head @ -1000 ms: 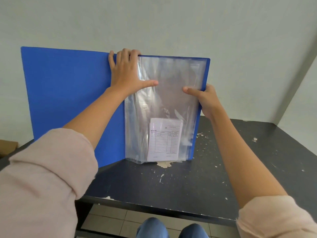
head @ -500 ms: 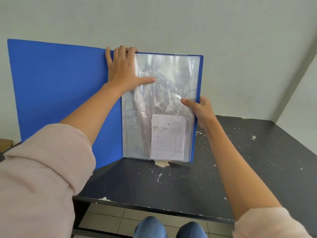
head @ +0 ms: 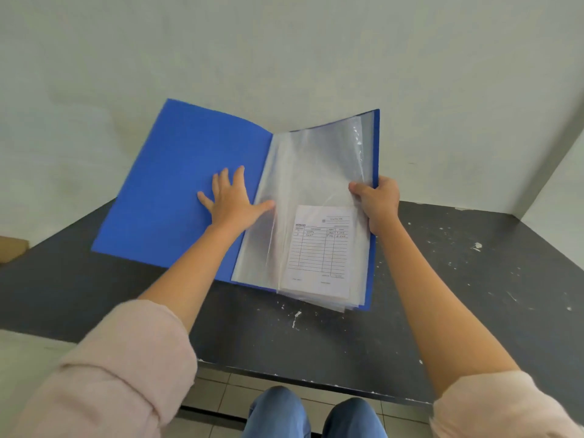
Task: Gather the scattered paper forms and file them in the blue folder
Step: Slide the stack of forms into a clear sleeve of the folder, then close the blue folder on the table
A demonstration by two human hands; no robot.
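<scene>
The blue folder (head: pixel 177 184) lies open and tilted back, its lower edge near the dark table. Its right half carries several clear plastic sleeves (head: pixel 313 172). A white lined paper form (head: pixel 319 251) sits inside the front sleeve at the lower right. My left hand (head: pixel 232 200) is spread flat on the inside of the left cover, thumb touching the sleeves' inner edge. My right hand (head: pixel 377 200) grips the right cover edge and the sleeves, thumb in front. No loose forms show on the table.
The black table (head: pixel 347 336) has chipped paint spots and stands in a corner of pale walls (head: pixel 316 52). A brown cardboard piece (head: pixel 11 248) shows at the far left. My knees (head: pixel 316 415) and a tiled floor lie below the table's front edge.
The folder has tipped back from upright toward the table. My left hand slid from the top of the spine down onto the left cover. My right hand moved lower along the right edge.
</scene>
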